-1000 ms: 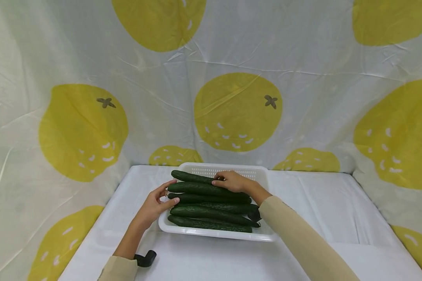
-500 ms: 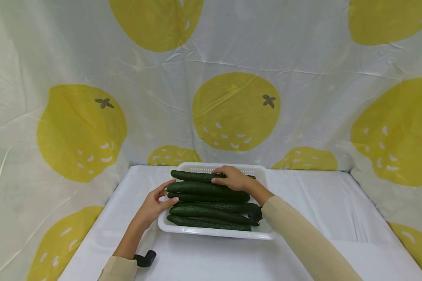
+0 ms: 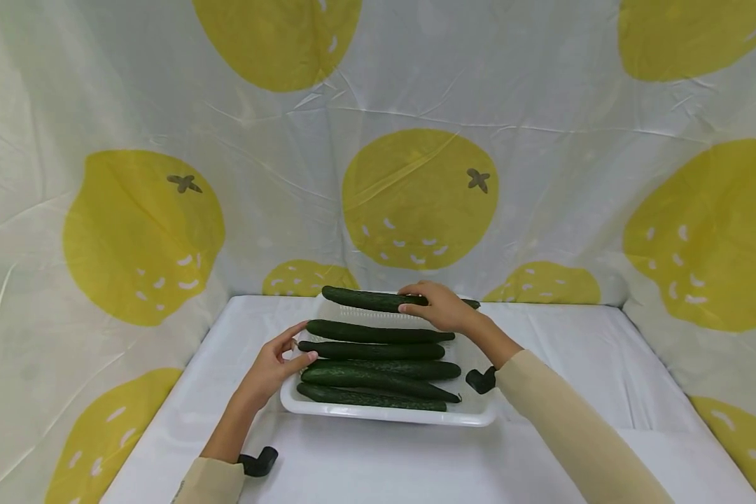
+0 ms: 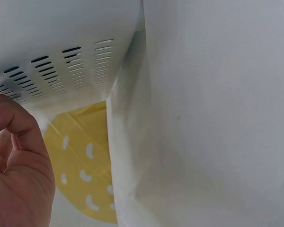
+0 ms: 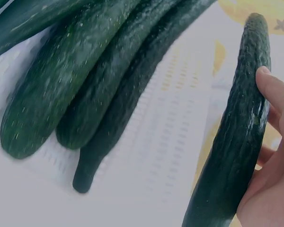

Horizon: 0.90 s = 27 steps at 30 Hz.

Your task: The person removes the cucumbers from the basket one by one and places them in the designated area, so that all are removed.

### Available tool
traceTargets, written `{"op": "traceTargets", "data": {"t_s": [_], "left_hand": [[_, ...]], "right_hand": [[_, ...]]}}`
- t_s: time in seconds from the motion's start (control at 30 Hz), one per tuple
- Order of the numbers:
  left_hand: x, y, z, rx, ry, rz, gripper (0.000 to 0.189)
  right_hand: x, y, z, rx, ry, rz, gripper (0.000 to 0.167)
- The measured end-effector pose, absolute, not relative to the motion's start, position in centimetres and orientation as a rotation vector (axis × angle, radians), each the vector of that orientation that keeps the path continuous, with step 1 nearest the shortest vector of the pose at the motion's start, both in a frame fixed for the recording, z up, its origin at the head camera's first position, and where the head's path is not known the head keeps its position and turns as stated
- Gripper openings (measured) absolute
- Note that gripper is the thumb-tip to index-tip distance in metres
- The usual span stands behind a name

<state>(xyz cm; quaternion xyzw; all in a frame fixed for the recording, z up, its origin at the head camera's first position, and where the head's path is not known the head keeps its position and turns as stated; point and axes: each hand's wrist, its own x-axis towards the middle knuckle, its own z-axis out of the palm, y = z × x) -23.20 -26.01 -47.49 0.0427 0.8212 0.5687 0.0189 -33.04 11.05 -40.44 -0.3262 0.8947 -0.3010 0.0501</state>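
A dark green cucumber is raised over the back rim of the basket, and my right hand grips it around the middle. In the right wrist view the thumb lies along the held cucumber with the fingers behind it. Several more cucumbers lie side by side in the white plastic basket. At the basket's left end my left hand holds the rim, thumb over the edge beside the cucumber ends. The left wrist view shows curled fingers against the slotted basket wall.
The basket stands on a table with a white cloth. Close behind it hangs a pale curtain printed with yellow lemons, which also runs along both sides. A black wrist camera sits at the left wrist, another black camera at the right.
My right hand has taken the rearmost cucumber, lifting it up, back and slightly right, away from the others. The cucumber now at the back has shifted a little. My left hand has stayed put.
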Motion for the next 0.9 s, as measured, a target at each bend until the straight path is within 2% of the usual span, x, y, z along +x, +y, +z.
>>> {"op": "traceTargets", "data": {"t_s": [0.43, 0.9], "left_hand": [[-23.2, -26.2, -47.5, 0.089, 2.562, 1.716, 0.075], [-23.1, -26.0, -47.7, 0.080, 2.480, 1.765, 0.077]], "right_hand": [[-31.3, 17.1, -39.0, -0.980, 2.825, -0.949, 0.048], [-29.9, 25.0, -39.9, -0.942, 2.917, -0.914, 0.045]]}}
